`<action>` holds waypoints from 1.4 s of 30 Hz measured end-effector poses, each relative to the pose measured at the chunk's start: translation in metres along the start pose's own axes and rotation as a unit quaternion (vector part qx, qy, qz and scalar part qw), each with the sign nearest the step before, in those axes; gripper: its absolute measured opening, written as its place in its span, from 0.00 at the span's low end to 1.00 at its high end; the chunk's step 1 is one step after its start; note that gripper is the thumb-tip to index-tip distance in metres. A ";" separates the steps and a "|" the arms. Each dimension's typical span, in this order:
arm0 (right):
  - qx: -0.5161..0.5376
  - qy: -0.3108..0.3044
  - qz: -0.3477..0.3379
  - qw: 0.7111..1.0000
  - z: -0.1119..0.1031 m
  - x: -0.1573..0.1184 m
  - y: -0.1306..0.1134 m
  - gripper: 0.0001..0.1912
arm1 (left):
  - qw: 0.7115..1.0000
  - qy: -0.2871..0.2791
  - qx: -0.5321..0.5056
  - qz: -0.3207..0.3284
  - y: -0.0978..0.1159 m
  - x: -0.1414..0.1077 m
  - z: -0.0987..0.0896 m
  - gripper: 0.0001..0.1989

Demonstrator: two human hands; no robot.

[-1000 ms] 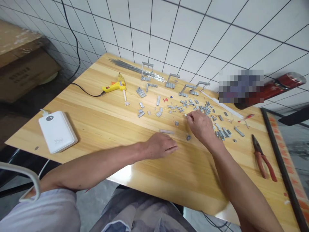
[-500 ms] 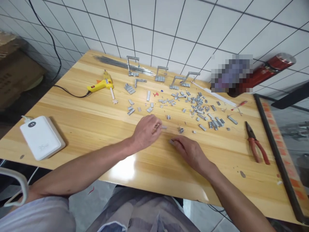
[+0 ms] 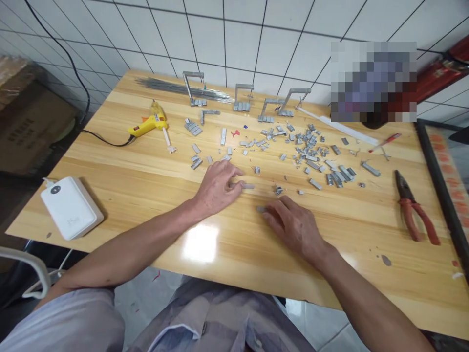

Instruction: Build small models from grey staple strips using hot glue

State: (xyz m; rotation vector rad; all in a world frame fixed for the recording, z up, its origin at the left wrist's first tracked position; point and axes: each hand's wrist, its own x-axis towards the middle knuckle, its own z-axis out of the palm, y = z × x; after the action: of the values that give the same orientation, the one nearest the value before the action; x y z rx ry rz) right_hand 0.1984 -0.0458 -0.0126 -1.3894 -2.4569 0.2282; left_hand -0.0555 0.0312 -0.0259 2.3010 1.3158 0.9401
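My left hand (image 3: pixel 218 188) rests low over the middle of the table, thumb and fingers around a thin flat grey strip (image 3: pixel 248 186) whose end sticks out to the right. The index finger is slightly raised from the strip. To its right, my right hand (image 3: pixel 293 222) is closed with a small grey piece (image 3: pixel 261 209) pinched at its fingertips; most of that piece is hidden. A short gap separates the two pieces. Just beyond my hands lie a small grey block (image 3: pixel 257 170) and a bent grey bit (image 3: pixel 279 189).
Several grey bracket-shaped frames (image 3: pixel 242 106) stand along the back near thin metal rods (image 3: pixel 176 89). Loose grey pieces (image 3: pixel 309 146) are scattered right of centre. A yellow glue gun (image 3: pixel 148 124) and white power bank (image 3: pixel 71 208) lie left; red-handled pliers (image 3: pixel 412 210) lie right.
My left hand has loosened a little, with its index finger lifting and more of the strip showing. My right hand keeps its pinch. The view has shifted slightly.
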 end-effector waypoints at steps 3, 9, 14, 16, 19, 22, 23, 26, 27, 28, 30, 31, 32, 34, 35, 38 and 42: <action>-0.001 0.007 -0.002 1.000 0.002 0.000 0.000 0.11 | 0.998 -0.028 0.050 0.031 0.002 -0.004 0.002 0.09; -0.005 -0.025 0.018 1.000 0.004 0.002 -0.001 0.13 | 0.996 -0.059 0.056 0.045 -0.004 -0.004 0.006 0.03; 0.010 -0.030 0.031 0.999 -0.003 0.003 -0.003 0.12 | 0.996 -0.045 0.016 0.078 0.000 -0.002 0.004 0.01; 0.012 -0.034 0.043 0.998 -0.012 0.003 -0.003 0.12 | 0.994 -0.058 0.001 0.094 0.002 -0.003 0.004 0.01; -0.001 -0.042 0.066 0.997 -0.030 0.000 0.002 0.11 | 0.990 -0.092 -0.007 0.107 0.004 -0.004 0.005 0.00; -0.040 -0.040 0.101 0.993 -0.049 -0.006 0.013 0.08 | 0.988 -0.111 0.000 0.110 0.003 -0.006 0.007 0.01; -0.055 -0.043 0.117 0.991 -0.054 -0.009 0.019 0.07 | 0.987 -0.115 0.004 0.111 0.003 -0.006 0.007 0.01; -0.074 -0.060 0.168 0.981 -0.063 -0.020 0.041 0.05 | 0.986 -0.116 0.014 0.115 0.002 -0.007 0.008 0.03; -0.071 -0.058 0.185 0.978 -0.064 -0.024 0.048 0.06 | 0.986 -0.113 0.016 0.118 0.001 -0.008 0.009 0.04; -0.063 -0.053 0.202 0.976 -0.064 -0.027 0.056 0.06 | 0.987 -0.109 0.016 0.121 0.001 -0.008 0.009 0.04; -0.052 -0.044 0.226 0.972 -0.061 -0.034 0.068 0.07 | 0.987 -0.102 0.014 0.127 0.001 -0.008 0.010 0.03; -0.051 -0.043 0.236 0.969 -0.059 -0.037 0.072 0.07 | 0.987 -0.099 0.011 0.128 0.001 -0.008 0.010 0.02; -0.052 -0.044 0.244 0.967 -0.058 -0.039 0.075 0.07 | 0.987 -0.098 0.008 0.127 0.001 -0.008 0.010 0.02; -0.052 -0.044 0.251 0.966 -0.056 -0.040 0.079 0.08 | 0.987 -0.098 0.004 0.124 0.001 -0.007 0.009 0.02; -0.049 -0.041 0.251 0.966 -0.056 -0.039 0.079 0.08 | 0.988 -0.098 0.002 0.123 0.002 -0.007 0.009 0.03; -0.036 -0.014 0.248 0.968 -0.061 -0.033 0.079 0.10 | 0.988 -0.094 -0.002 0.126 0.003 -0.006 0.009 0.03; -0.042 0.032 0.255 0.965 -0.071 -0.017 0.086 0.09 | 0.987 -0.090 -0.002 0.130 0.002 -0.006 0.010 0.02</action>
State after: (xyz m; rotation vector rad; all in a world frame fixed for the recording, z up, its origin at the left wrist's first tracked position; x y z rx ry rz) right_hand 0.2998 -0.0165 0.0265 -2.0150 -2.0344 0.1877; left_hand -0.0498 0.0253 -0.0341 2.5299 0.9573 0.7859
